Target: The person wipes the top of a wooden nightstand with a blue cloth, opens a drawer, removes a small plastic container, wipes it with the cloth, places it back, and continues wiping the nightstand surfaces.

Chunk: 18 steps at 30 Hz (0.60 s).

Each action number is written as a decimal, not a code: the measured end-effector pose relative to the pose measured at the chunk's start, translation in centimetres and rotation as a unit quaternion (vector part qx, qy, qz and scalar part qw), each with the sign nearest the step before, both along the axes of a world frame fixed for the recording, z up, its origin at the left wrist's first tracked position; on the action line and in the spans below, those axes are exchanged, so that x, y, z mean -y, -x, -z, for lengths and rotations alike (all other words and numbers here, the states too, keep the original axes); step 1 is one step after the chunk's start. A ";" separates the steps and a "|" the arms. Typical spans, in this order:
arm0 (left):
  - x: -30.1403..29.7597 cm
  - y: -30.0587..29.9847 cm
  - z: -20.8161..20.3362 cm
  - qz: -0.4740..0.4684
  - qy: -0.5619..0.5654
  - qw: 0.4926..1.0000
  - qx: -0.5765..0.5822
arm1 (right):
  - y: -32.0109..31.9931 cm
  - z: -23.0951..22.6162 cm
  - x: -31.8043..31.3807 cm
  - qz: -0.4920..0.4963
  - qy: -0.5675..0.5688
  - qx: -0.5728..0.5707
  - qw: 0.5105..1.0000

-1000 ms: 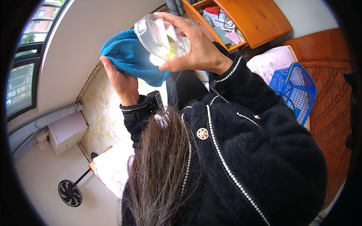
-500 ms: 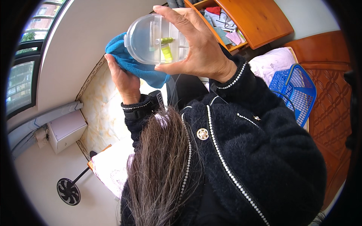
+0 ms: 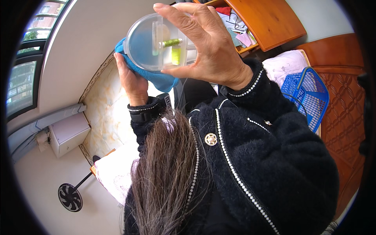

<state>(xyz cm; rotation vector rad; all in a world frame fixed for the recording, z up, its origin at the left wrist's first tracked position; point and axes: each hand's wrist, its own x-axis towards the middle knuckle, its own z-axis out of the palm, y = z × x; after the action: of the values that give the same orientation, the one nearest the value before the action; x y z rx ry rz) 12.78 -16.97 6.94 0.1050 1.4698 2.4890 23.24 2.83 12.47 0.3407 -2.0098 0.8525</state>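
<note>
My right hand [image 3: 213, 45] grips a round clear plastic box [image 3: 143, 43], thumb along its near edge and fingers over its far side. Inside the box are dividers and green thread spools [image 3: 176, 55], one lying across above the other. A blue cloth [image 3: 160, 80] is in my left hand [image 3: 131, 81], behind and below the box. The cloth shows through the clear plastic at its left part. My left thumb points up along the cloth; the other fingers are hidden behind it.
An open wooden drawer [image 3: 250, 48] with papers and cloth-like items is at the far right. A blue plastic basket [image 3: 307, 96] stands near a pale pillow [image 3: 285, 64] by the carved wooden headboard [image 3: 340, 86]. To the left are a white cabinet [image 3: 70, 135] and a black fan [image 3: 70, 197].
The cloth has shifted right behind the box, and more blue now shows through the plastic. The box has moved slightly left, and my right hand slightly right.
</note>
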 end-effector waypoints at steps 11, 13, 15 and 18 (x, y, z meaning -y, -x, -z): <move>0.8 0.1 1.8 0.007 -0.015 1.000 0.009 | -1.2 -2.2 0.4 -0.046 0.038 0.008 0.998; 1.3 -0.2 2.4 0.008 -0.013 0.999 0.034 | -0.9 -2.1 0.5 -0.032 0.024 -0.020 0.999; 1.9 -0.6 3.0 0.008 -0.005 0.999 0.043 | -0.7 -1.8 0.5 -0.013 0.010 -0.038 0.999; 2.9 -1.0 4.0 -0.003 -0.001 0.999 0.036 | -0.8 -1.5 0.7 -0.046 0.035 -0.028 0.998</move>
<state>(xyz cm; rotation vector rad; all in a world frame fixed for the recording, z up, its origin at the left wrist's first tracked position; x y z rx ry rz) 13.75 -19.83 2.99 0.0102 1.4410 2.4716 24.02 2.17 13.95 0.4146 -1.9190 0.9573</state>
